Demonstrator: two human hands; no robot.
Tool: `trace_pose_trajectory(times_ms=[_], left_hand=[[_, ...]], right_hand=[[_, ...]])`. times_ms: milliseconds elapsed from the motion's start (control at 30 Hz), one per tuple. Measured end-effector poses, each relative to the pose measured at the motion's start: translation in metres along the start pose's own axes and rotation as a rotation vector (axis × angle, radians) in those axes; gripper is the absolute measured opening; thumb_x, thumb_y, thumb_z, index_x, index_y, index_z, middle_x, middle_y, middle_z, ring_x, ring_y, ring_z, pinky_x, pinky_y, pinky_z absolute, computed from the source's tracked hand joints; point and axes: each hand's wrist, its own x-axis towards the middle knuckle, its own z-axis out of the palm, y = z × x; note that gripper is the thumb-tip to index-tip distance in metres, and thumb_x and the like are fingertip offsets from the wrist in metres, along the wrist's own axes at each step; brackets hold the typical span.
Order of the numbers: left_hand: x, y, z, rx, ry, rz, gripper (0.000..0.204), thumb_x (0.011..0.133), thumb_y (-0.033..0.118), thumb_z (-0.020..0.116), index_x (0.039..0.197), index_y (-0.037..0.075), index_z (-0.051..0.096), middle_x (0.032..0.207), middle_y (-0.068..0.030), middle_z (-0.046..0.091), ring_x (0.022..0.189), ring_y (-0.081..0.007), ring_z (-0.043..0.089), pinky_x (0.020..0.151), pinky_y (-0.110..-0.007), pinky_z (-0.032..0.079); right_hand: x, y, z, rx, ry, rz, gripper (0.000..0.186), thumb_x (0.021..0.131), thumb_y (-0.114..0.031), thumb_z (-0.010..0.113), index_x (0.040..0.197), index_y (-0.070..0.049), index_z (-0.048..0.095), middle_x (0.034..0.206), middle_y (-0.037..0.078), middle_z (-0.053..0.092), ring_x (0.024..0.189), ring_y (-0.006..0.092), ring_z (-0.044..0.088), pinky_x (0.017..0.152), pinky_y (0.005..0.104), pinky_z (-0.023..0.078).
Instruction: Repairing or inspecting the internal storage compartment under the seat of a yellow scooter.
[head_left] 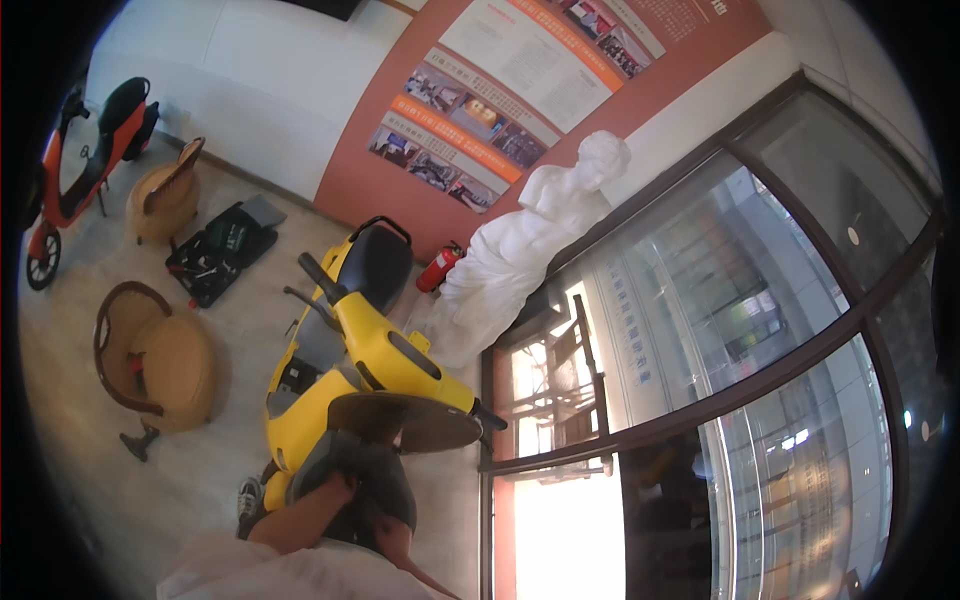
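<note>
A yellow electric scooter (310,405) stands close in front of me, its black seat (375,265) toward the far wall and its handlebar turned across. A broad dark front panel (440,420) sits below the handlebar. Beneath it is a dark rounded part (385,480) at the scooter's front. My left hand (343,486) lies against this part with its fingers curled in; anything in them is too small to see. Close by on the right, my right hand (392,535) reaches to the same part, its fingertips lost in shadow.
An open black tool case (225,250) lies on the floor, left of the scooter. A dark cordless drill (139,441) rests near a tan chair (175,370). A white statue (530,240) and a red fire extinguisher (440,267) stand behind. Framed glass (720,290) fills the right side.
</note>
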Motion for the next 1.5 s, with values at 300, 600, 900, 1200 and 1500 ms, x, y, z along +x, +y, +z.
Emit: trace_pose_trajectory(times_ms=[300, 600, 900, 1200, 1500], left_hand=[[-0.015, 0.128, 0.021, 0.82, -0.269, 0.341, 0.04, 0.084, 0.031, 0.037, 0.083, -0.003, 0.057, 0.086, -0.0267, 0.055, 0.087, -0.0401, 0.051, 0.078, -0.043, 0.041], [-0.015, -0.005, 0.049, 1.566, 0.021, -0.152, 0.029, 0.081, 0.033, 0.045, 0.098, 0.01, 0.05, 0.09, -0.0093, 0.052, 0.077, -0.0211, 0.053, 0.064, -0.035, 0.045], [-0.08, 0.126, 0.015, -0.265, 0.0, -0.596, 0.019, 0.076, 0.029, 0.053, 0.079, 0.011, 0.057, 0.074, -0.0043, 0.057, 0.065, -0.0153, 0.054, 0.052, -0.03, 0.041], [-0.05, 0.088, -0.003, 0.073, 0.079, -0.286, 0.016, 0.078, 0.02, 0.05, 0.078, 0.007, 0.06, 0.076, -0.0064, 0.058, 0.07, -0.0165, 0.055, 0.062, -0.03, 0.043], [-0.055, 0.104, 0.001, 0.641, -0.087, -0.16, 0.028, 0.081, 0.027, 0.038, 0.077, 0.009, 0.06, 0.082, -0.01, 0.059, 0.077, -0.0246, 0.057, 0.069, -0.037, 0.042]], right_hand=[[0.039, 0.017, 0.001, 0.119, 0.175, 0.014, 0.016, 0.076, -0.015, 0.053, 0.084, -0.005, 0.063, 0.074, 0.013, 0.062, 0.067, 0.019, 0.059, 0.062, 0.0313, 0.045], [0.036, -0.001, -0.004, 0.378, 0.185, 0.091, 0.021, 0.079, -0.018, 0.057, 0.087, 0.001, 0.061, 0.059, 0.009, 0.057, 0.055, 0.0061, 0.046, 0.052, 0.0243, 0.04], [0.061, -0.037, 0.025, 0.364, -0.039, 0.084, 0.023, 0.077, -0.02, 0.058, 0.088, -0.001, 0.061, 0.062, 0.015, 0.058, 0.059, 0.0072, 0.053, 0.055, 0.0263, 0.042], [0.061, -0.058, 0.036, 0.052, 0.031, -0.157, 0.023, 0.071, -0.022, 0.058, 0.086, -0.006, 0.063, 0.074, 0.018, 0.058, 0.071, 0.033, 0.057, 0.067, 0.0362, 0.045], [0.062, -0.052, 0.036, -0.069, 0.004, -0.091, 0.016, 0.072, -0.02, 0.056, 0.075, -0.006, 0.063, 0.081, 0.016, 0.057, 0.076, 0.0324, 0.056, 0.068, 0.0387, 0.045]])
